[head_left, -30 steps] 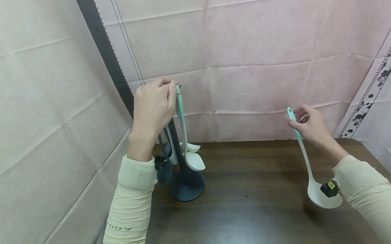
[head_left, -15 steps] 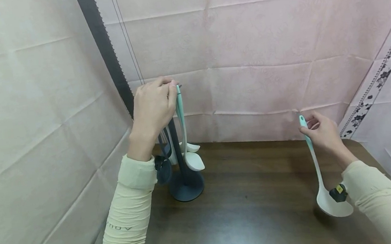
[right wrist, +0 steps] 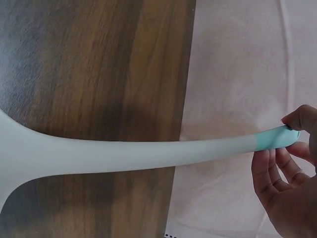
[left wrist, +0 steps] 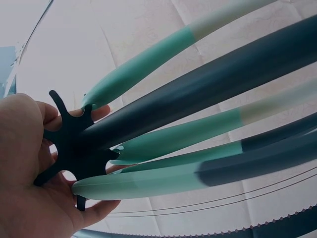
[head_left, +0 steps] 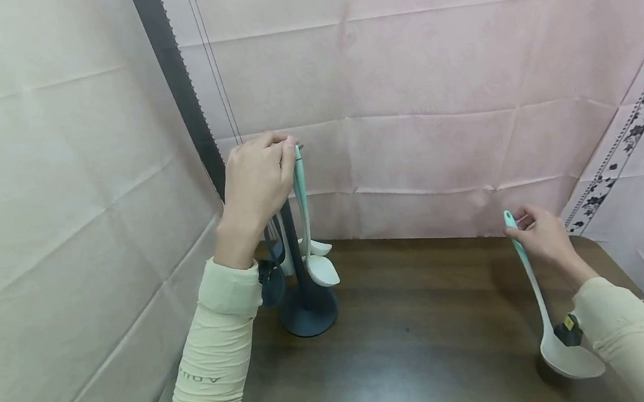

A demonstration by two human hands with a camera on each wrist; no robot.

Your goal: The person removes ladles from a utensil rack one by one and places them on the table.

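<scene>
My left hand (head_left: 258, 185) grips the top of a dark utensil stand (head_left: 309, 317); in the left wrist view its fingers lie around and behind the hooked hub (left wrist: 81, 144). Several utensils with mint-green handle ends hang from the hooks, among them a white one (head_left: 322, 270) and a dark one (head_left: 272, 285). Over at the right, my right hand (head_left: 544, 236) pinches the mint end of a white ladle (head_left: 571, 361) between thumb and fingers. The ladle tilts bowl-down low over the table; whether the bowl touches it, I cannot tell.
The brown wooden table (head_left: 418, 328) reaches back to a pale pink cloth wall (head_left: 433, 84). Another cloth wall (head_left: 65, 221) closes off the left side, near the stand. A flower-patterned border (head_left: 633, 132) runs down the cloth at the right.
My right hand has moved right and toward me, lower in the head view, carrying the ladle. The left hand still holds the stand's top.
</scene>
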